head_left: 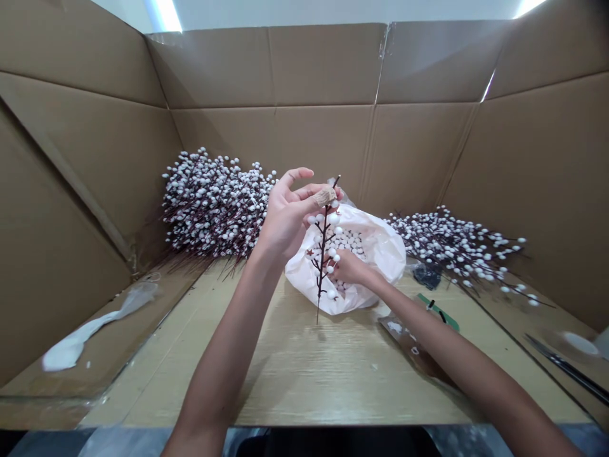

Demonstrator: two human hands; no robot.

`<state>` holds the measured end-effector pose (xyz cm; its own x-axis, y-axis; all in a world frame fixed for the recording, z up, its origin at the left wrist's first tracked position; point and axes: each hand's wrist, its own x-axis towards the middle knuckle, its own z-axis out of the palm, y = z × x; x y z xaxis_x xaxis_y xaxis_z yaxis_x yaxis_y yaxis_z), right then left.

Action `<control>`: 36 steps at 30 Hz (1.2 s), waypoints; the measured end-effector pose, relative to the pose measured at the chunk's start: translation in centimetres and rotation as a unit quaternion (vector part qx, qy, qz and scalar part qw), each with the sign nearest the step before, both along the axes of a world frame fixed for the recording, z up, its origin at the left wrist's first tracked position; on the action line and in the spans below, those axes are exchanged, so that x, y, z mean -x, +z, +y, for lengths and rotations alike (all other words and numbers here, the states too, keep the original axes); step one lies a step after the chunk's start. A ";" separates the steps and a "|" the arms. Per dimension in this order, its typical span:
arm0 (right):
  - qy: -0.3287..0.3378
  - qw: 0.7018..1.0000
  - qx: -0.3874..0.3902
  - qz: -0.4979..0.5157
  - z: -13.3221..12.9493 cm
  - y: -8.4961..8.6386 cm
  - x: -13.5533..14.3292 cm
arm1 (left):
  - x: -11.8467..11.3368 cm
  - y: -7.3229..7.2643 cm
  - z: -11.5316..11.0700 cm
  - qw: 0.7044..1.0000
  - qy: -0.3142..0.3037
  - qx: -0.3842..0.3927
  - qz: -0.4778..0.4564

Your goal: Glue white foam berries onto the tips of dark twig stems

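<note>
Worktop: stretching away from the near edge, pale and wood-grained.
Pointed tool: lying just past the right edge, beside a blurred white disc.
White plastic strip: sprawled past the left edge, narrowing, then clear at the far end.
Packet: peeking out beneath the right forearm, toward the right edge.
Berry spray: held up over the middle of the worktop, nearly upright, dotted with white berries and small reddish stars.
Left hand: pinching the spray near its top, with beige tape around the thumb!
Right hand: in among loose white berries, just beyond the spray; hidden at the fingertips, so impossible to say whether closed on one.
Pink-white plastic bag: gaping wide, slumped toward the far edge, full of those berries.
Green card: lying right of the bag, near the right edge.
Right berry bunch: fanning across the far right corner.
Left berry bunch: heaped thick at the far left corner.
Cardboard walls: rising behind everything.
</note>
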<state>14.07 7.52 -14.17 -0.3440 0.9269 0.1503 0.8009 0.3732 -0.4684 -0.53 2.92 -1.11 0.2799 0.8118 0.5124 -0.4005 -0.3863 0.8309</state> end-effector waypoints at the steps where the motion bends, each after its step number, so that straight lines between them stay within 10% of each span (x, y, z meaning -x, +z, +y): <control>1: -0.004 1.000 0.002 -0.004 0.1 0.3 -0.3 | 0.0 0.0 0.0 1.000 0.000 0.000 0.001; 21: 0.022 0.994 0.081 -0.072 -0.3 0.7 -0.8 | -0.2 0.0 -0.3 1.000 -0.013 0.004 0.026; 31: 0.063 0.986 0.066 0.138 -0.5 4.4 -3.7 | 0.1 0.1 -0.3 1.000 0.005 -0.003 0.029; 36: 0.111 0.897 0.067 0.422 -2.6 7.7 -5.3 | -0.3 -0.1 -0.5 0.999 0.005 -0.008 0.047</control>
<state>19.38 4.90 -6.43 -0.3381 0.8789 0.3364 0.0526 0.3745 -0.9257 -0.27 2.44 -1.21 0.3189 0.8067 0.4976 -0.3167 -0.4041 0.8581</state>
